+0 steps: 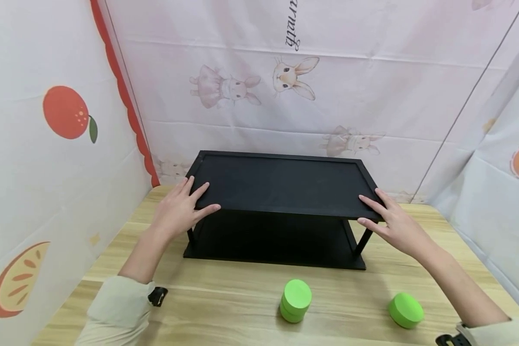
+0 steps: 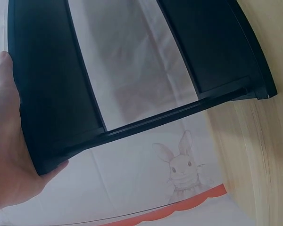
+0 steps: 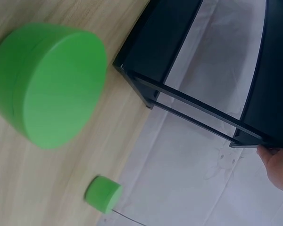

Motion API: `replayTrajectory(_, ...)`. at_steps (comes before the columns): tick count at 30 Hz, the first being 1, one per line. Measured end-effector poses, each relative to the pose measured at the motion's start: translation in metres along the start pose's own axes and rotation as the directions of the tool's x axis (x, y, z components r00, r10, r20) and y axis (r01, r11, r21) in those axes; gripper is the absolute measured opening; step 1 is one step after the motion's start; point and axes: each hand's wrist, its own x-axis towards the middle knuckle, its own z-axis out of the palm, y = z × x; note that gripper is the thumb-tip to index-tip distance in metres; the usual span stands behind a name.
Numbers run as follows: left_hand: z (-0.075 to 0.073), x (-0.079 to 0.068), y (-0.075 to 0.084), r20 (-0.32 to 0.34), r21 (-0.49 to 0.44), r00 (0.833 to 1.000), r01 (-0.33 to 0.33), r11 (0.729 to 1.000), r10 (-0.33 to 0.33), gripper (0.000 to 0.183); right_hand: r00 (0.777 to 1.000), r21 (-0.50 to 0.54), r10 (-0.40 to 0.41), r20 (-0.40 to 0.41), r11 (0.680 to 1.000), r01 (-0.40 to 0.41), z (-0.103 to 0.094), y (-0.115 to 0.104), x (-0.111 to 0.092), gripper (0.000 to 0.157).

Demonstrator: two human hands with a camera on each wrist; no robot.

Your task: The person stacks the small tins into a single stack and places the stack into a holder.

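A black two-tier shelf [image 1: 277, 185] stands on the wooden table, its top board held above the lower board [image 1: 272, 240] by posts at the ends. At the front left corner, my left hand [image 1: 177, 209] rests on the top board with fingers spread and straight. My right hand [image 1: 395, 223] touches the front right corner, its fingers lying over the board and its thumb at the front edge. Near the shelf's front sits a green cylinder [image 1: 296, 298] with a seam round its side. Another green cylinder [image 1: 405, 310] lies to the right, nearer the right forearm.
Wood-grain table top [image 1: 225, 302] extends in front of the shelf. A pale cloth with rabbit prints [image 1: 291, 77] hangs right behind it. More cloth [image 1: 21, 182] with fruit prints closes off the left side, and a similar panel [image 1: 501, 202] stands at the right.
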Motion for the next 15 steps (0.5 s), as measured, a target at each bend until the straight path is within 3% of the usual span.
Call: replayTrajectory(15,0.0013,0.0056,0.0047,-0.001,0.007,1.0,0.002,1.0,-0.002,0.084,1.0,0.007,-0.021,-0.022,1.0,0.021,0.0,0.006,0.0021,0.061)
